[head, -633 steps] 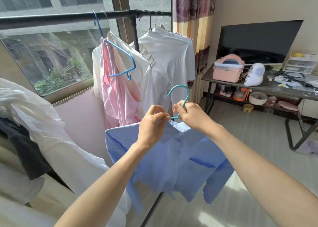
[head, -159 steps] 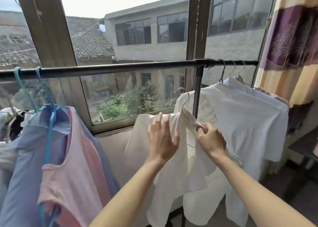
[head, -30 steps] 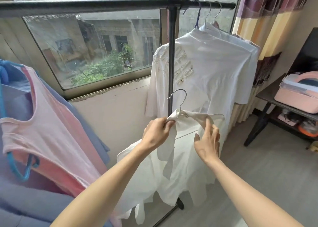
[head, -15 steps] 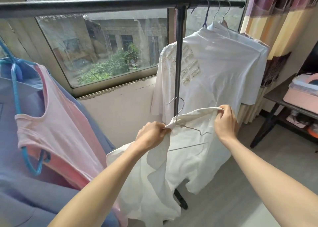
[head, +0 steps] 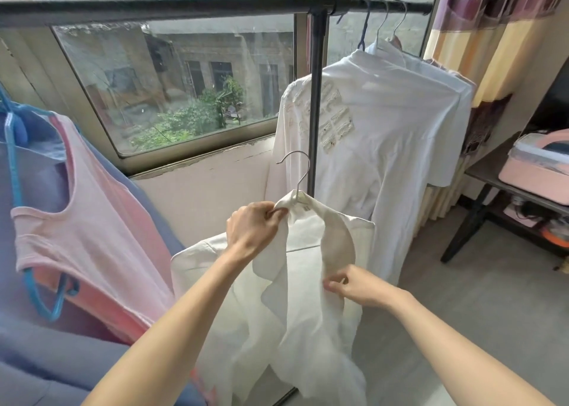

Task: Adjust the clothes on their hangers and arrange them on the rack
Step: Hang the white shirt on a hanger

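Where rack pole [head: 314, 113] crosses, white shirts [head: 385, 122].

Both forearms are bare right up to the bottom edge of the view, with no sleeve showing. The left hand [head: 251, 230] and right hand [head: 358, 285] carry no rings, watch or gloves.

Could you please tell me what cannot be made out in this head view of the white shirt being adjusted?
- Wire hanger: its shoulders are hidden under the white shirt.
- Right hand: fingertips curl into the fabric, so the exact grip is unclear.
- Blue garment: cut off by the left and bottom edges.
- Rack rail: its left end is cut off.
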Demonstrator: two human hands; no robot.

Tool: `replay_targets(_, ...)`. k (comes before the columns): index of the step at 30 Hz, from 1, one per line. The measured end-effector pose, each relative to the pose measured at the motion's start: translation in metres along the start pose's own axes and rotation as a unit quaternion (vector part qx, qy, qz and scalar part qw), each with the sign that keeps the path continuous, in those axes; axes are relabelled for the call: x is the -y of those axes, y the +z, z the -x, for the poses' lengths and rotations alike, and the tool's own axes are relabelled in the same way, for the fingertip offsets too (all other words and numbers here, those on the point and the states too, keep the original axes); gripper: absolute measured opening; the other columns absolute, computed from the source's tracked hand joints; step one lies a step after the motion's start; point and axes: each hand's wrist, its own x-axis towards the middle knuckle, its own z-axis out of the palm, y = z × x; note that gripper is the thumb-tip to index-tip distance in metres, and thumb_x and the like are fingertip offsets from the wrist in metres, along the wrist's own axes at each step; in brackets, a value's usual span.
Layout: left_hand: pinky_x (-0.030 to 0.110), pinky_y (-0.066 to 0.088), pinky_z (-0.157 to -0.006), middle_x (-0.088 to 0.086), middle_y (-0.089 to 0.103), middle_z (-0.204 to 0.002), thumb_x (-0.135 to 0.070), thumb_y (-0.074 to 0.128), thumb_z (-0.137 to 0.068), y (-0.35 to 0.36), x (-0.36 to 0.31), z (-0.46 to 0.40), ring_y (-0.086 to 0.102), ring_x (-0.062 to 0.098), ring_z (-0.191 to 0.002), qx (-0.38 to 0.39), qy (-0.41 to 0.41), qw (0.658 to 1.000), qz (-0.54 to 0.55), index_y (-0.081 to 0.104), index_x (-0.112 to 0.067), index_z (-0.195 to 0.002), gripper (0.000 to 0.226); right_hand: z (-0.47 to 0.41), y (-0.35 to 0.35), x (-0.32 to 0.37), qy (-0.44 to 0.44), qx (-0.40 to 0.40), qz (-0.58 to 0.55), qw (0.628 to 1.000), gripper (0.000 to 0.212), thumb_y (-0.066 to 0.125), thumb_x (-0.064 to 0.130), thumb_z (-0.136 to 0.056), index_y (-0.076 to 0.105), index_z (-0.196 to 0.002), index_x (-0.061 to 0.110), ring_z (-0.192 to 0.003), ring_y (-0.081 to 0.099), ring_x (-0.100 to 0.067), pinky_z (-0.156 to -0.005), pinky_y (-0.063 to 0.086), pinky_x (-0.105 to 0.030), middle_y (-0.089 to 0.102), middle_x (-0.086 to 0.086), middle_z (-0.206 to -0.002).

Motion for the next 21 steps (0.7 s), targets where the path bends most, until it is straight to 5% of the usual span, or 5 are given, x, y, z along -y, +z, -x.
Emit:
replay_targets(4,0.035,0.027,-0.056,0.002,0.032,-0.048,-0.037,0.056,-0.086,0.001,0.007,0.002,0.037,0.031,-0.061,-0.001,0.009,1.0,0.024,0.026,-0.012,-0.054,0.051,-0.007,-0.013,-0.006,0.018,-0.199,-0.077,0.977,0.02,0.048,0.021,-0.092,0.063,-0.08,0.028,-0.082,0.061,-0.022,-0.076,0.047,-0.032,0.063,0.007,-0.079)
replay_targets(6,0.034,0.025,-0.054,0.002,0.029,-0.047,-0.036,0.058,-0.085,0.001,0.011,0.001,0.033,0.028,-0.058,0.005,0.01,0.999,0.044,0.026,-0.013,-0.052,0.052,-0.01,-0.025,-0.005,0.015,-0.338,-0.082,0.938,0.016,0.048,0.017,-0.091,0.063,-0.088,0.021,-0.083,0.058,-0.022,-0.074,0.044,-0.032,0.063,0.003,-0.086)
replay_targets(9,0.033,0.023,-0.05,0.0,0.025,-0.046,-0.046,0.056,-0.077,0.0,0.013,0.002,0.029,0.023,-0.053,0.02,0.015,0.997,0.077,0.029,-0.018,-0.046,0.05,-0.01,-0.04,0.002,-0.043,-0.434,-0.025,0.899,0.02,0.05,0.01,-0.09,0.062,-0.105,0.014,-0.095,0.055,-0.022,-0.079,0.041,-0.031,0.06,-0.003,-0.104)
replay_targets(14,0.033,0.02,-0.053,-0.002,0.023,-0.052,-0.052,0.051,-0.067,0.003,0.017,-0.001,0.024,0.018,-0.056,0.039,0.016,0.99,0.136,0.029,-0.017,-0.053,0.043,-0.011,-0.052,0.013,-0.115,-0.368,0.094,0.918,0.029,0.049,0.019,-0.092,0.06,-0.119,0.022,-0.113,0.054,-0.021,-0.098,0.029,-0.035,0.063,0.001,-0.118)
replay_targets(21,0.033,0.02,-0.054,-0.002,0.025,-0.056,-0.045,0.053,-0.073,0.007,0.012,0.0,0.024,0.016,-0.056,0.037,0.016,0.985,0.169,0.032,-0.013,-0.056,0.042,-0.008,-0.061,0.027,-0.125,-0.368,0.034,0.921,0.023,0.054,0.018,-0.091,0.07,-0.107,0.018,-0.094,0.064,-0.029,-0.081,0.045,-0.036,0.072,-0.005,-0.096)
